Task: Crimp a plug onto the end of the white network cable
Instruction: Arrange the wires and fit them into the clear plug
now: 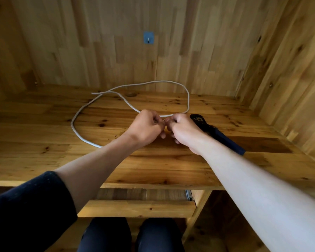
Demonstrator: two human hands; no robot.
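Nearest, two knees in dark trousers (131, 235) are seen below the wooden desk (153, 171), with a pull-out wooden shelf (135, 208) set under its front edge. A dark sleeve (25, 206) is worn on the left forearm, and the right forearm is bare.

Over the middle of the desk the left hand (145, 126) and right hand (184, 130) are brought together, all fingers curled. A short pale piece of the white network cable (75, 124) is pinched where the fingertips meet. Whether a plug is held there cannot be told.

The rest of the cable is laid in a wide loop on the desk, left of and beyond the hands, with its free end far left. A crimping tool (220, 135) is laid just right of the right hand, partly hidden by the wrist, its blue handle pointed near-right.

A blue hook (148, 38) is fixed on the wooden back wall (207, 42).
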